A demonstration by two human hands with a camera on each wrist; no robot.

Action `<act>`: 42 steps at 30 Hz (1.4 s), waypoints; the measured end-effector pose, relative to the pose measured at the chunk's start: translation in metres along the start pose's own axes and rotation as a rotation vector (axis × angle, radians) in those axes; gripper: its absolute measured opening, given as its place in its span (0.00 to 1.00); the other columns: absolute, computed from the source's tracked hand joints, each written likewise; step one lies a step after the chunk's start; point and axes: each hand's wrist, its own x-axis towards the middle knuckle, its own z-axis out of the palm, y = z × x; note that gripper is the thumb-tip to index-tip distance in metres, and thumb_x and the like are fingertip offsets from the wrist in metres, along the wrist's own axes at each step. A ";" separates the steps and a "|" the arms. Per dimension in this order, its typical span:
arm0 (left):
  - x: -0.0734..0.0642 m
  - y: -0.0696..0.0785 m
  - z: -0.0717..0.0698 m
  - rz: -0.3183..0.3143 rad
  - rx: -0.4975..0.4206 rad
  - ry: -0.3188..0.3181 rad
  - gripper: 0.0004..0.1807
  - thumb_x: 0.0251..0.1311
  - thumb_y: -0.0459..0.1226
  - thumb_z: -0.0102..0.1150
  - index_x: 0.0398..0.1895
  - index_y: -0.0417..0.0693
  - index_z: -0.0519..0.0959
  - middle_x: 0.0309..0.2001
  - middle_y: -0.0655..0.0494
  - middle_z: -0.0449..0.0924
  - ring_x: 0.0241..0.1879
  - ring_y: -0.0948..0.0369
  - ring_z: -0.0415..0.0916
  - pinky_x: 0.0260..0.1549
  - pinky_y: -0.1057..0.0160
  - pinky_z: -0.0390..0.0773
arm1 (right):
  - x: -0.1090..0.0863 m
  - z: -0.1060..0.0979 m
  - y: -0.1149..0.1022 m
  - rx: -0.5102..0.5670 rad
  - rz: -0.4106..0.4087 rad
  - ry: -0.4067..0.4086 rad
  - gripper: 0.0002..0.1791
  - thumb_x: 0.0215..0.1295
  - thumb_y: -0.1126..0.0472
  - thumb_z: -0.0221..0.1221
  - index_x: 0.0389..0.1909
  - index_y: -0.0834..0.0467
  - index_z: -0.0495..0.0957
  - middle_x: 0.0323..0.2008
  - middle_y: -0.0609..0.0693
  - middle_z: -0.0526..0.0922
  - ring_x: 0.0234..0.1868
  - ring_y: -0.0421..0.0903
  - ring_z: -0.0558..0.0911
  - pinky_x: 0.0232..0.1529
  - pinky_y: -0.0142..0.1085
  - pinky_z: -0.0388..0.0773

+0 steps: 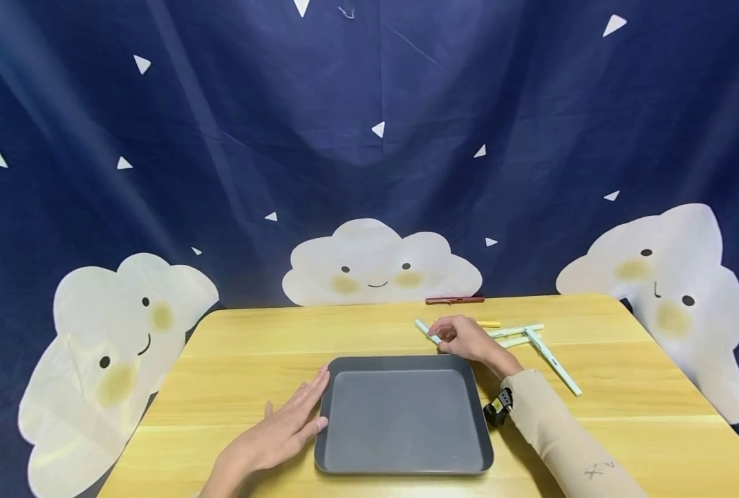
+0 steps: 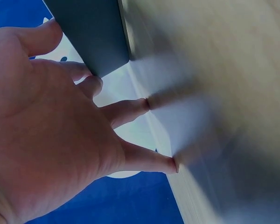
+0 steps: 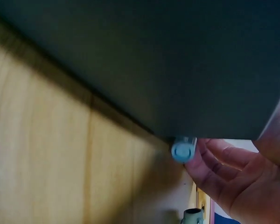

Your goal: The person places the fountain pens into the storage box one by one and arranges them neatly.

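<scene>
A dark grey rectangular tray [image 1: 403, 422] lies on the table between both hands. My left hand [image 1: 285, 432] rests with straight fingers along its left side, the thumb at the rim; in the left wrist view the left hand [image 2: 60, 121] has its fingers spread beside the tray's wall [image 2: 93, 37]. Beyond the tray's far right corner, my right hand [image 1: 465, 339] pinches a light blue pen [image 1: 424, 326]. The right wrist view shows the round end of that pen [image 3: 183, 151] at the fingers of the right hand [image 3: 238, 177], just past the tray's wall [image 3: 154, 70].
Several mint-green pens, one nearest being a clipped pen [image 1: 552, 363], lie right of my right hand. A yellow pen [image 1: 489, 324] is partly hidden behind that hand. At the table's far edge lies a dark red pen [image 1: 455, 300]. A blue cloud-print curtain [image 1: 369, 83] hangs behind the table.
</scene>
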 end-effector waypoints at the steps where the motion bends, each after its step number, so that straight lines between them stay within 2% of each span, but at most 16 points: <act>1: 0.000 0.000 0.000 0.000 0.001 0.001 0.38 0.80 0.55 0.40 0.85 0.63 0.39 0.83 0.65 0.34 0.78 0.39 0.46 0.53 0.11 0.36 | 0.000 0.000 -0.001 0.000 0.005 -0.002 0.13 0.57 0.77 0.66 0.42 0.62 0.85 0.36 0.56 0.88 0.35 0.47 0.86 0.30 0.37 0.80; 6: 0.001 0.000 0.000 0.008 0.004 0.004 0.38 0.80 0.55 0.40 0.85 0.62 0.39 0.83 0.63 0.35 0.78 0.39 0.46 0.52 0.11 0.37 | 0.000 -0.002 -0.001 0.047 0.025 0.020 0.14 0.55 0.78 0.64 0.42 0.63 0.85 0.35 0.57 0.87 0.33 0.47 0.84 0.30 0.37 0.80; 9: 0.001 -0.001 0.001 0.007 0.007 0.005 0.38 0.80 0.55 0.40 0.85 0.61 0.39 0.83 0.64 0.35 0.78 0.39 0.46 0.52 0.11 0.37 | -0.001 -0.004 0.002 0.108 0.031 0.051 0.15 0.56 0.78 0.63 0.44 0.64 0.85 0.37 0.58 0.86 0.36 0.49 0.84 0.32 0.37 0.80; 15: 0.000 -0.001 0.001 0.004 0.009 0.008 0.38 0.80 0.55 0.40 0.85 0.61 0.39 0.83 0.64 0.35 0.78 0.40 0.46 0.53 0.11 0.37 | -0.006 -0.010 0.007 0.255 0.016 0.079 0.16 0.63 0.76 0.62 0.51 0.66 0.82 0.43 0.63 0.85 0.43 0.54 0.84 0.40 0.36 0.81; 23: 0.001 -0.003 0.002 0.004 0.011 0.012 0.38 0.80 0.54 0.40 0.85 0.61 0.40 0.84 0.64 0.35 0.79 0.41 0.45 0.53 0.11 0.38 | -0.011 -0.012 0.010 0.390 0.051 0.099 0.17 0.68 0.73 0.61 0.57 0.66 0.80 0.49 0.66 0.84 0.49 0.56 0.82 0.40 0.37 0.82; 28: 0.001 -0.003 0.001 -0.001 0.008 0.008 0.38 0.80 0.55 0.40 0.85 0.61 0.40 0.84 0.65 0.35 0.79 0.42 0.44 0.53 0.11 0.37 | -0.014 -0.013 0.010 0.499 0.089 0.091 0.17 0.71 0.72 0.58 0.60 0.67 0.78 0.51 0.68 0.82 0.46 0.54 0.83 0.38 0.39 0.84; 34: 0.001 -0.002 0.001 0.000 0.002 0.005 0.38 0.80 0.55 0.40 0.85 0.61 0.40 0.83 0.65 0.35 0.79 0.42 0.44 0.53 0.11 0.37 | -0.019 -0.015 0.015 0.642 0.085 0.058 0.19 0.75 0.72 0.55 0.63 0.70 0.73 0.50 0.75 0.78 0.44 0.60 0.87 0.42 0.43 0.87; 37: 0.001 -0.002 0.001 -0.002 -0.001 0.002 0.38 0.80 0.55 0.39 0.85 0.62 0.39 0.83 0.66 0.34 0.79 0.42 0.44 0.53 0.11 0.36 | -0.021 -0.015 0.018 0.646 0.066 0.060 0.20 0.75 0.70 0.55 0.65 0.70 0.72 0.52 0.77 0.77 0.45 0.61 0.88 0.42 0.41 0.86; 42: 0.000 -0.002 0.001 -0.004 -0.006 0.003 0.38 0.80 0.55 0.40 0.85 0.62 0.39 0.83 0.66 0.35 0.79 0.41 0.44 0.53 0.11 0.35 | -0.026 -0.016 0.020 0.638 0.047 0.109 0.20 0.76 0.69 0.55 0.65 0.69 0.73 0.54 0.77 0.79 0.47 0.59 0.87 0.40 0.36 0.83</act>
